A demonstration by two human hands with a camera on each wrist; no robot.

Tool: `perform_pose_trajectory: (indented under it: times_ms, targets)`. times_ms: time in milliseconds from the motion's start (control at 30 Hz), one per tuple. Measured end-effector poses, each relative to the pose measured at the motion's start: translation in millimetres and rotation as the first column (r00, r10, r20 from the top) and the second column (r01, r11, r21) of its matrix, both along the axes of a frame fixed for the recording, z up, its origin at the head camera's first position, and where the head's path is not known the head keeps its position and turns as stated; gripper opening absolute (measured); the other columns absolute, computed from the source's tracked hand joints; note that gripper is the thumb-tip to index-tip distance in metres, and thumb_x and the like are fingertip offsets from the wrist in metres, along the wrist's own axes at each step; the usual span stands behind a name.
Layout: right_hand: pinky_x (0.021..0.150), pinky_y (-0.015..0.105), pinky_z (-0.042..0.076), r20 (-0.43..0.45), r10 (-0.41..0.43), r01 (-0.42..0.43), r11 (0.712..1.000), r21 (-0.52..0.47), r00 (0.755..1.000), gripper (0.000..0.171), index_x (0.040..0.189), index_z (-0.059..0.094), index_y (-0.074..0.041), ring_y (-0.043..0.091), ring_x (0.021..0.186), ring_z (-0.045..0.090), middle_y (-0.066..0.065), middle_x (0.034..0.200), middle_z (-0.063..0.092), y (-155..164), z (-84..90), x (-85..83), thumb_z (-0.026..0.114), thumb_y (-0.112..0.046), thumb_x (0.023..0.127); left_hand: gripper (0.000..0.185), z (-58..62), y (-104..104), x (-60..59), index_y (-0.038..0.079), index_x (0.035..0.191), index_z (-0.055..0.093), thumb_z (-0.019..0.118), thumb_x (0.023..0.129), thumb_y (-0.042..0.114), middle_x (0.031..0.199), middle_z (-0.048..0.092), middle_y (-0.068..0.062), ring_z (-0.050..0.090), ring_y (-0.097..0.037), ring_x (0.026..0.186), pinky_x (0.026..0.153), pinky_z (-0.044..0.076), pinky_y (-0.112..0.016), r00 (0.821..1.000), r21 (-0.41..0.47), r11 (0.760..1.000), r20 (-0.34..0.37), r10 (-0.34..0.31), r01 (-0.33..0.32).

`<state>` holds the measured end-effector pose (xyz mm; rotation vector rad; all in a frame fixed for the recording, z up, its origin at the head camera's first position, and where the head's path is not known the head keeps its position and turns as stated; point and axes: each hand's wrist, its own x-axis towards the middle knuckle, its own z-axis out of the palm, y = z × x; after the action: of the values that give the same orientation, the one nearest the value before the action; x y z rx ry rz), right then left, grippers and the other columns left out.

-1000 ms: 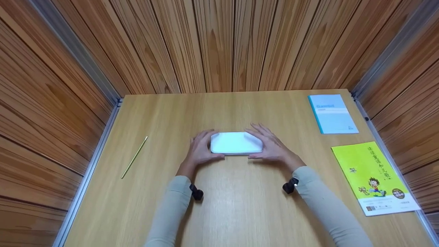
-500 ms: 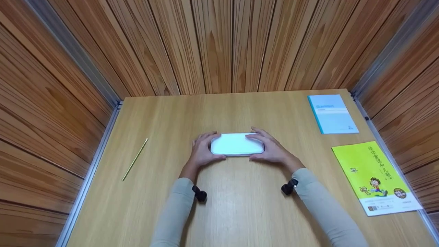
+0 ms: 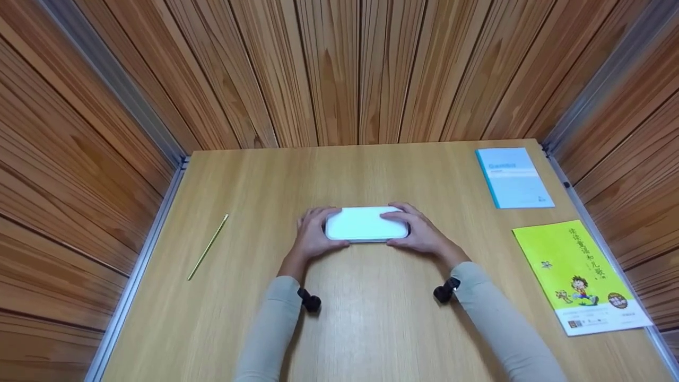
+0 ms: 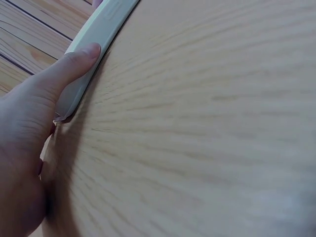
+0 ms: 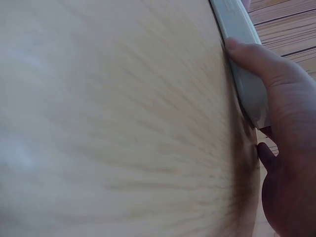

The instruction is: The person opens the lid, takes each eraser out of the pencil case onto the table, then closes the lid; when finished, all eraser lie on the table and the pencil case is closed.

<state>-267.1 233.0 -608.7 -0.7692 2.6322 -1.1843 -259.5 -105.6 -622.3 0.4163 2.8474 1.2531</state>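
Note:
A white case (image 3: 366,224), oblong with rounded corners and a smooth pale top, lies on the table at the middle of the head view. At its left end my left hand (image 3: 314,233) grips it, thumb along the near side and fingers over the far corner. My right hand (image 3: 421,232) holds the other end in the same way. In the left wrist view, the thumb (image 4: 74,64) presses on the case's side wall (image 4: 94,44). The right wrist view has the right thumb (image 5: 252,57) against that side too. Most far-side fingers are hidden.
A gold pen-like stick (image 3: 208,247) lies slanted on the left of the table (image 3: 360,329). On the right are a light blue notebook (image 3: 514,178) and, nearer, a yellow-green book (image 3: 581,276) with a cartoon child. Wood-panelled walls (image 3: 339,74) enclose the back and sides.
The right hand's fingers have come down and closed in around the far right corner of the case. The left fingers have settled slightly at their end. The case stays nearly in place.

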Motion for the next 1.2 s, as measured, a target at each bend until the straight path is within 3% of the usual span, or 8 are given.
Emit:
perform_pose_trajectory:
  times_ms: [233, 500, 800, 1200]
  targets:
    - [0.133, 0.074, 0.028, -0.024, 0.001, -0.002, 1.0, -0.028, 1.0, 0.067, 0.154, 0.07, -0.025, 0.047, 0.165, 0.04, 0.018, 0.174, 0.047, -0.9, -2.6, -0.6, 0.095, -0.029, 0.093, 0.09, 0.0, 1.9, 0.5, 0.027, 0.157, 0.066, 0.101, 0.079, 0.053, 0.171, 0.058, -0.007, 0.042, -0.037, 0.16, 0.129, 0.021, -0.07, 1.0, -0.022, 1.0, 0.013, -0.009, 0.009]
    - [0.131, 0.072, 0.032, -0.016, -0.019, 0.018, 0.998, -0.058, 1.0, 0.066, 0.152, 0.073, -0.024, 0.048, 0.16, 0.045, 0.02, 0.17, 0.049, -1.8, -5.4, -1.3, 0.097, -0.028, 0.09, 0.086, -2.3, 1.8, -0.8, 0.023, 0.153, 0.068, 0.102, 0.078, 0.048, 0.159, 0.066, -0.009, 0.048, -0.036, 0.151, 0.129, 0.021, -0.069, 1.0, -0.013, 1.0, -0.024, -0.007, 0.007]
    - [0.129, 0.072, 0.034, -0.063, -0.028, 0.024, 0.998, -0.052, 0.998, 0.066, 0.151, 0.074, -0.024, 0.047, 0.158, 0.049, 0.019, 0.167, 0.053, -0.7, -7.2, -2.5, 0.097, -0.032, 0.089, 0.086, -4.2, 1.6, -3.5, 0.025, 0.153, 0.069, 0.102, 0.077, 0.05, 0.159, 0.066, -0.008, 0.048, -0.036, 0.153, 0.129, 0.023, -0.068, 1.0, -0.017, 1.0, -0.026, -0.001, 0.0]
    - [0.129, 0.071, 0.033, -0.053, -0.034, 0.03, 0.998, -0.06, 0.998, 0.062, 0.147, 0.077, -0.025, 0.044, 0.158, 0.047, 0.016, 0.166, 0.056, 0.0, -8.2, -5.4, 0.097, -0.033, 0.088, 0.085, -3.0, 2.0, -3.7, 0.024, 0.151, 0.07, 0.102, 0.076, 0.051, 0.157, 0.067, -0.007, 0.05, -0.034, 0.152, 0.128, 0.024, -0.066, 1.0, -0.015, 1.0, -0.024, 0.013, -0.014]
